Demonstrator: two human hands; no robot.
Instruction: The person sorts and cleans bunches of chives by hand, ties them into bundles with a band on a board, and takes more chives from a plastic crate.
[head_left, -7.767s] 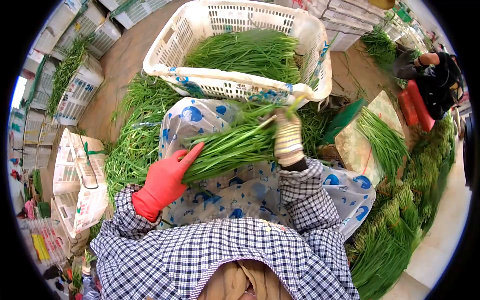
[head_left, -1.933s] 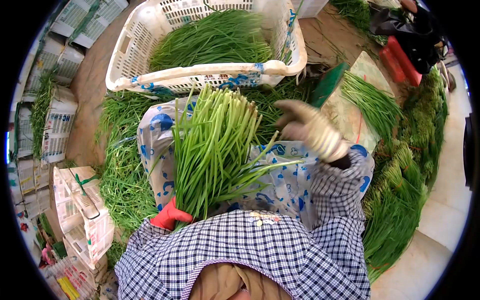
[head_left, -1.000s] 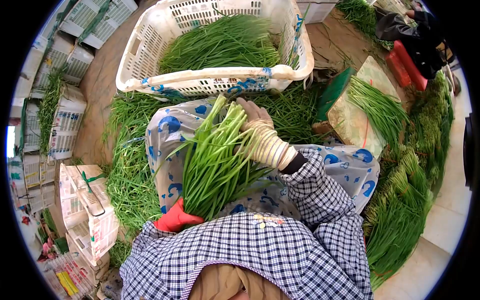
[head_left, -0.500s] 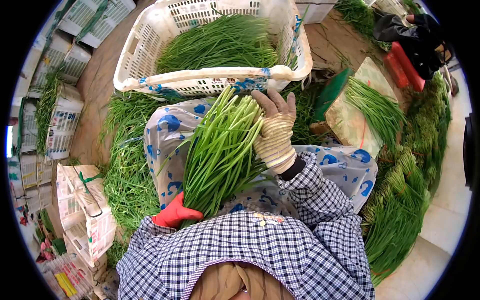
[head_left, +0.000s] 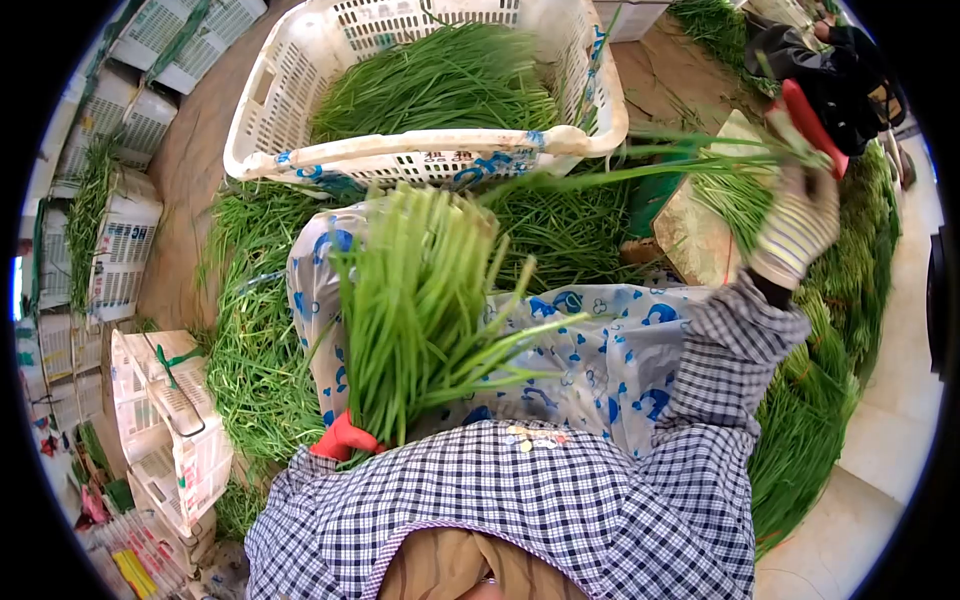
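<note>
My left hand (head_left: 347, 438), in a red glove, is closed around the lower end of a thick bunch of green chives (head_left: 410, 310). The bunch stands over my lap with its pale cut ends up, and a few stalks splay to the right. Far out to the right, my right hand (head_left: 797, 230), in a striped knit glove, is smeared by motion. It grips a few long loose chive stalks (head_left: 640, 168), which trail left from it. Under that hand, a smaller bundle of chives (head_left: 735, 205) lies on a pale board (head_left: 690, 235). A plastic apron with blue prints (head_left: 590, 350) covers my legs.
A white slatted crate (head_left: 570, 145) ahead of me holds chives (head_left: 440, 85). Loose chives (head_left: 255, 330) heap on my left, and tied bundles (head_left: 810, 470) line my right. A pinkish-white crate (head_left: 165, 400) stands at left. Another person's dark sleeve (head_left: 850, 70) shows at upper right.
My right hand has left the bunch's top and swung far right, drawing a few stalks along. The bunch in my left hand has shifted slightly left, and some stalks now spread rightward.
</note>
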